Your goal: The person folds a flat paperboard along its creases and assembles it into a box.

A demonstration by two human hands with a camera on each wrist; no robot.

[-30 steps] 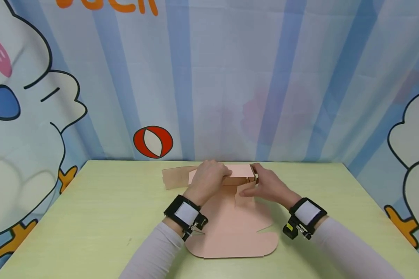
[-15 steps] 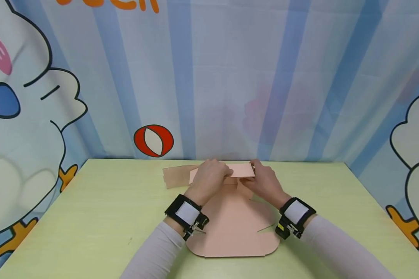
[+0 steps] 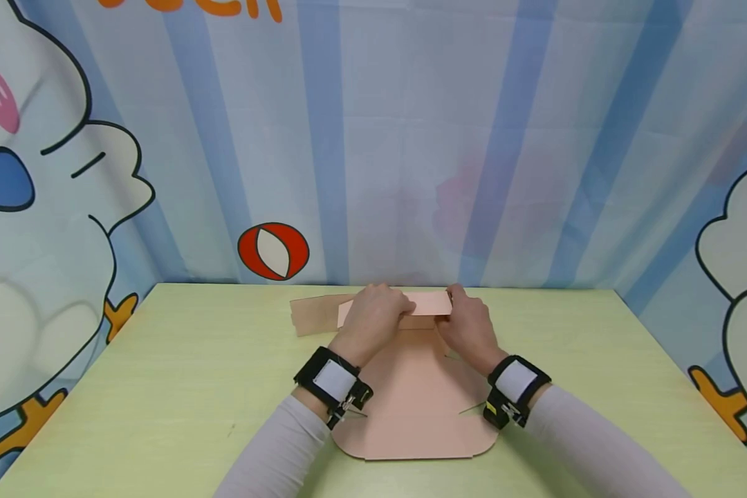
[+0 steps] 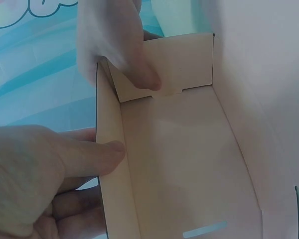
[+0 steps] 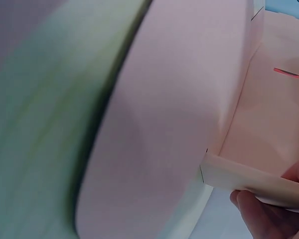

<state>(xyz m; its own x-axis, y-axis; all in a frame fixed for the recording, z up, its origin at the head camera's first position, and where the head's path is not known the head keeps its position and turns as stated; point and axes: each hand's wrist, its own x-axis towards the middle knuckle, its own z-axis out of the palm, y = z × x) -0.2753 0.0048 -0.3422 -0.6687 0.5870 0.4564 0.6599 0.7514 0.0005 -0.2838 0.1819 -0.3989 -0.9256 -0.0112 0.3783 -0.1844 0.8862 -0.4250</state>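
A pinkish-tan cardboard box blank (image 3: 420, 408) lies on the table, its far part folded up into a shallow tray shape. My left hand (image 3: 373, 315) grips the upright far wall (image 4: 109, 124), thumb inside and fingers behind. At the right end of the folded part, my right hand (image 3: 469, 328) pinches the end wall (image 4: 189, 62), with its thumb on the inner face. The right wrist view shows fingers (image 5: 254, 211) of that hand under the folded end. An unfolded side flap (image 3: 314, 315) sticks out to the left.
The pale yellow-green table (image 3: 224, 373) runs back to a striped blue curtain (image 3: 404, 152) with cartoon figures. Slits cut the cardboard near its rounded front part. A narrow slot (image 5: 286, 72) pierces the folded part's floor.
My right hand has moved inward and folded the right-hand flap up and in, so the end now stands closed. My left hand stays where it was on the far wall.
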